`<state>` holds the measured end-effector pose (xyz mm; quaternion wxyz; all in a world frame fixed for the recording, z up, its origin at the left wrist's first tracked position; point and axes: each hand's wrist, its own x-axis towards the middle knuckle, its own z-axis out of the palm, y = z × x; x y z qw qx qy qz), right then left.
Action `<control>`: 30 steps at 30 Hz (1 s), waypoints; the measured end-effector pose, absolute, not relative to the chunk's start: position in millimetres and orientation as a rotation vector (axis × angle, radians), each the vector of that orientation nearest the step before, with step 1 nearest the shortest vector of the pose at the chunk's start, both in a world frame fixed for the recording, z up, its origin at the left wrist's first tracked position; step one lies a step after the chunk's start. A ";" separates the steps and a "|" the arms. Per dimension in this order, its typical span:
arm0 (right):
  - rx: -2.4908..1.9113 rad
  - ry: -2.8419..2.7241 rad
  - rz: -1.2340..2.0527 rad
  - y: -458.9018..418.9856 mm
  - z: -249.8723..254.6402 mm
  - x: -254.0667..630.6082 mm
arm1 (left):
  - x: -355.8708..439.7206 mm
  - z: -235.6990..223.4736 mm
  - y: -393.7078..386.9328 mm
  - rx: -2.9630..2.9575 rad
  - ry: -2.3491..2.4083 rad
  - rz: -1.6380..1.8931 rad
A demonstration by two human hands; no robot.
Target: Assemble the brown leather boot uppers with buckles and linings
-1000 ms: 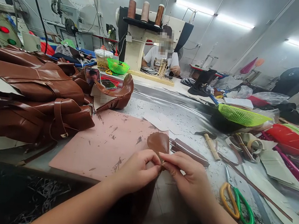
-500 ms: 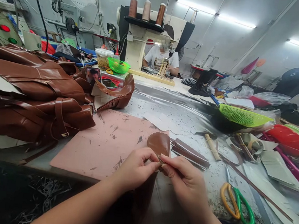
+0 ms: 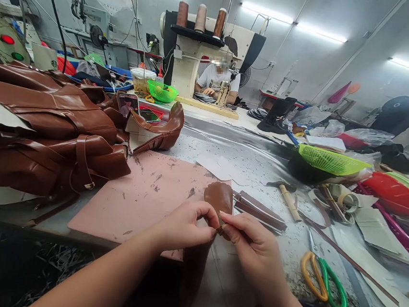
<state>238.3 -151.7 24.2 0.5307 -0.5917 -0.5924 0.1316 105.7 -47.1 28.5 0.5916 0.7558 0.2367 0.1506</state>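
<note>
A brown leather boot upper [image 3: 219, 196] lies partly over the pink mat, and its lower part hangs down past the table edge between my arms. My left hand [image 3: 195, 225] pinches a small dark brown bit at the leather's edge, thumb against forefinger. Opposite it, my right hand [image 3: 248, 240] grips the same edge with thumb and forefinger. The fingertips nearly meet, and they hide most of the gripped spot. Just beyond my right hand lie several brown leather strips [image 3: 260, 211] with pale edges.
Brown boots [image 3: 49, 109] are heaped at left, beside the pink mat [image 3: 124, 199]. To the right lie a hammer [image 3: 289, 202], scissors with orange and green handles [image 3: 324, 281] and a green basket [image 3: 330, 160]. A person [image 3: 219, 80] sits behind a sewing machine [image 3: 186, 65].
My left fingers have curled into a more arched pinch and the gripped edge sits slightly lower. My right hand has barely moved. The person behind the machine has shifted an arm.
</note>
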 end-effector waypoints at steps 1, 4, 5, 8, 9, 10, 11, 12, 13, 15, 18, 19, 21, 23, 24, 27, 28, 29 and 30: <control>-1.408 -1.409 0.315 -151.8 23.9 238.3 | 105.5 28.8 -45.8 1.785 0.533 0.349; -1.406 -1.400 0.316 -152.1 24.3 237.9 | 104.9 28.7 -42.1 1.824 0.525 0.320; -1.410 -1.402 0.312 -152.2 24.5 237.7 | 104.7 28.8 -41.1 1.830 0.534 0.307; -1.417 -1.420 0.263 -152.9 24.1 237.0 | 104.4 29.9 -39.1 1.847 0.568 0.270; -1.417 -1.428 0.234 -153.2 23.7 236.6 | 104.5 30.4 -38.9 1.851 0.584 0.261; -1.420 -1.434 0.203 -153.5 23.2 236.1 | 104.7 30.9 -39.0 1.851 0.604 0.255; -1.426 -1.437 0.174 -153.9 22.7 235.3 | 105.0 31.2 -39.2 1.846 0.623 0.254; -1.429 -1.438 0.143 -154.1 22.1 234.3 | 105.5 31.2 -39.7 1.838 0.639 0.261; -1.428 -1.437 0.112 -154.3 21.6 233.2 | 106.1 30.9 -40.2 1.826 0.656 0.270; -1.411 -1.436 0.056 -154.7 20.6 230.4 | 107.4 29.5 -41.5 1.792 0.690 0.287; -1.380 -1.457 -0.032 -155.1 19.3 226.3 | 109.1 26.9 -43.7 1.759 0.725 0.320; -1.379 -1.463 -0.057 -155.2 19.0 225.2 | 109.5 26.3 -44.4 1.754 0.729 0.331; -1.381 -1.462 -0.094 -155.1 18.5 223.6 | 109.9 26.0 -45.6 1.751 0.721 0.353; -1.385 -1.446 -0.100 -154.6 18.4 223.3 | 109.7 26.5 -46.4 1.748 0.714 0.364; -1.388 -1.436 -0.087 -154.3 18.4 223.6 | 109.5 26.9 -46.5 1.749 0.708 0.369; -1.389 -1.412 -0.002 -153.2 18.4 226.1 | 108.5 27.8 -46.0 1.748 0.690 0.370; -1.389 -1.406 0.033 -153.0 18.5 227.2 | 108.2 28.0 -45.7 1.743 0.688 0.363; -1.389 -1.402 0.066 -152.8 18.6 228.2 | 108.0 28.1 -45.3 1.737 0.689 0.351; -1.388 -1.399 0.092 -152.7 18.9 229.1 | 107.8 28.2 -44.9 1.730 0.692 0.339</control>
